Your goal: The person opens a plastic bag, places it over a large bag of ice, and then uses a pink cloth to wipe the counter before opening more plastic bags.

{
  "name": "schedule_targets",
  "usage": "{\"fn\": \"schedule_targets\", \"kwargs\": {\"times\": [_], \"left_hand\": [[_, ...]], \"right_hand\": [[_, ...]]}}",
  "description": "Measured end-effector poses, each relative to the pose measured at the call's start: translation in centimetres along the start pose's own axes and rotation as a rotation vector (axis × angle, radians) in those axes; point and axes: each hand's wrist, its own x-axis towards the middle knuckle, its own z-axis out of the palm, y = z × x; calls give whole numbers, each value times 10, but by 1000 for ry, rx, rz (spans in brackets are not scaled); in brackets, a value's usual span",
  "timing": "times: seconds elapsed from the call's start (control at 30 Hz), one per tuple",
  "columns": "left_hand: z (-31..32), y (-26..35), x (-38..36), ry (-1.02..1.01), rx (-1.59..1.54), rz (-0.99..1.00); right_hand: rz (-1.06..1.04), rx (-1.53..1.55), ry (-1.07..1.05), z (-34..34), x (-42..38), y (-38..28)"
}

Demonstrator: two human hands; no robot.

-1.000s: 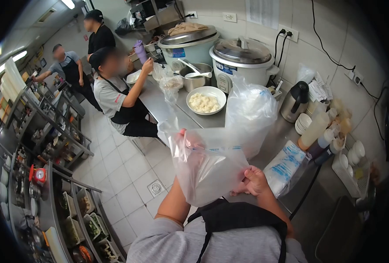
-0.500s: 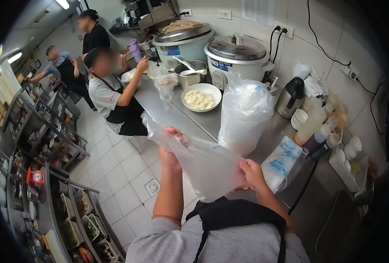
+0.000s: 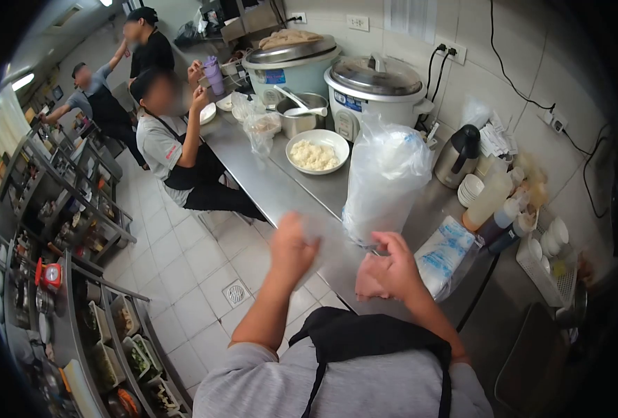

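My left hand (image 3: pixel 294 247) is closed and smeared by motion over the front edge of the steel table. A faint, see-through plastic bag (image 3: pixel 318 228) trails off its right side. My right hand (image 3: pixel 398 270) has its fingers curled, with a limp pink piece (image 3: pixel 373 277) hanging at its palm side; what kind of thing this is I cannot tell. Just beyond the right fingers stands a tall clear bag (image 3: pixel 385 177) full of white, blue-printed packs. Beside that hand, to the right, lies a flat pack of bags (image 3: pixel 447 256) with blue print.
A bowl of rice (image 3: pixel 316 152), a steel pot (image 3: pixel 302 118) with utensils and two large rice cookers (image 3: pixel 375 94) stand farther back. Sauce bottles (image 3: pixel 502 221) and a thermos (image 3: pixel 460 155) are at right. A co-worker (image 3: pixel 173 143) sits at left, others behind; shelving (image 3: pixel 107 306) lines the left.
The plastic bag, stretched between both hands before, is no longer spread out. My left hand has moved right and blurs. The pink piece shows more. The seated co-worker's leg now extends toward the table.
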Motion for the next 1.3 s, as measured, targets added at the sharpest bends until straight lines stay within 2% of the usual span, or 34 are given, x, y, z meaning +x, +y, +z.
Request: {"fn": "schedule_targets", "kwargs": {"times": [0.03,0.1,0.13,0.17,0.2,0.27,0.37,0.47,0.57,0.63,0.67,0.73,1.03,1.17,1.3], "left_hand": [[7,8,-3,-146,-11,-36],[18,30,-2,-214,-82,61],[20,33,-2,-229,-110,44],[22,34,-3,-243,-139,24],[23,34,-4,-255,-168,2],[20,28,-3,-292,-186,-45],[16,22,-7,-336,-161,-91],[15,22,-7,-339,-192,-117],[19,26,-7,-318,-275,-87],[25,31,-10,-279,-382,-87],[26,28,-11,-382,-384,-108],[29,21,-12,-587,-388,-150],[22,21,-6,-465,-384,-341],[19,25,-5,-518,-339,-318],[17,27,-9,-624,-269,-290]], "right_hand": [[-58,73,-30,1,5,-13],[-42,110,-65,4,7,-20],[-33,124,-86,5,7,-24],[90,211,-83,4,5,-23],[214,299,-68,4,4,-22],[184,289,25,4,-1,11],[220,224,149,-4,-4,12],[253,151,43,-5,-12,40],[429,470,-48,-6,-12,13],[418,590,-95,-5,-9,-6],[412,650,-119,-6,-9,-12],[460,668,-139,-9,-9,-17],[359,429,14,-10,-19,20],[343,346,39,-14,-23,29],[409,476,8,-12,-29,33]]}}
